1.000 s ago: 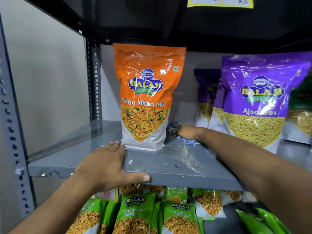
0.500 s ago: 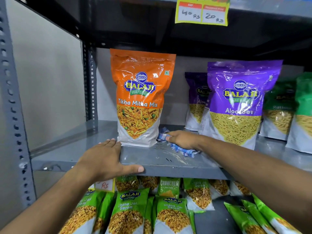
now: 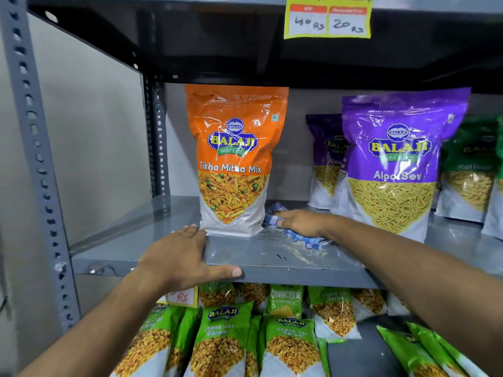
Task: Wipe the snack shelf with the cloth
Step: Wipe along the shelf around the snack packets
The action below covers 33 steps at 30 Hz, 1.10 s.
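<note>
Here the right hand lies palm down on a blue and white cloth, fingers stretched flat and pressing it to the grey metal shelf rather than gripping it. The cloth is bunched under the palm, with one end poking out beyond the fingertips and the other trailing toward the wrist. It sits in the gap between two upright packets: an orange Tikha Mitha Mix bag just to its left and a purple Aloo Sev bag to its right.

The left hand rests open on the shelf's front edge, fingers flat on top with the tips just beside the orange bag's lower corner, thumb hooked along the front lip. It holds nothing but the shelf.

Behind the purple bag stands a second purple packet, and green packets stand further right. A yellow price tag hangs from the shelf above. Below, green Chana Jor Garam packets lie stacked.
</note>
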Tool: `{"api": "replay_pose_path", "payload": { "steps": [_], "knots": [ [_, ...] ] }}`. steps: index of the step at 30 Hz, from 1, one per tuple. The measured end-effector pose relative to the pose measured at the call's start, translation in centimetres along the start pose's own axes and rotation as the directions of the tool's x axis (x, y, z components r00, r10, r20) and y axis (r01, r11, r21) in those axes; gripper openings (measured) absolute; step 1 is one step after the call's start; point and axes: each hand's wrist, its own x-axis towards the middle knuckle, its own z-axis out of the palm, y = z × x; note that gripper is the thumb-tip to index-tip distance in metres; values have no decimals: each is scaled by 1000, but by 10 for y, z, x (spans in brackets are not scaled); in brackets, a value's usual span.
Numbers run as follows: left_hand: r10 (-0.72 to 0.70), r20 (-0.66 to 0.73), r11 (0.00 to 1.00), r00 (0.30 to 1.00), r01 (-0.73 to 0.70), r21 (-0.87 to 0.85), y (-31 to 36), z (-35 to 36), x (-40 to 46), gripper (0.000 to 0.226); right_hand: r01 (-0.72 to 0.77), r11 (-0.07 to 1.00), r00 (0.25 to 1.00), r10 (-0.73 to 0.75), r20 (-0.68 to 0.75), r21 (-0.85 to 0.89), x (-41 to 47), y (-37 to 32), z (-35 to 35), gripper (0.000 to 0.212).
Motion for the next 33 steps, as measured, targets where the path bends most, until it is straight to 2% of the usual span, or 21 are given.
{"api": "replay_pose_path", "payload": {
  "steps": [7, 15, 17, 19, 21, 26, 33],
  "knots": [
    [12, -7, 1000, 1000, -12, 24, 0, 1, 0, 140, 52, 998, 999, -51, -13, 22, -18, -1, -4, 41],
    [-10, 27, 999, 1000, 9, 41, 2, -3, 0, 148, 50, 996, 998, -48, -30, 69, -43, -3, 0, 38],
    [-12, 27, 999, 1000, 11, 39, 3, -3, -1, 148, 25, 985, 996, -9, -87, 173, -47, 0, 2, 34],
    [-11, 19, 999, 1000, 10, 31, 3, -4, -3, 149, -9, 955, 976, 73, -207, 297, -46, 1, 3, 30],
    [-20, 17, 999, 1000, 19, 28, 3, -4, -3, 149, -30, 948, 952, 124, -281, 318, -40, 0, 3, 30],
    [-23, 1, 1000, 1000, 23, 20, 2, -2, -3, 147, -42, 995, 993, 53, -109, 96, -28, -14, 6, 45],
    [-15, -6, 1000, 1000, 15, 26, 3, -1, -4, 144, 7, 993, 997, 1, -74, 114, -57, -13, 0, 37]
  ]
}}
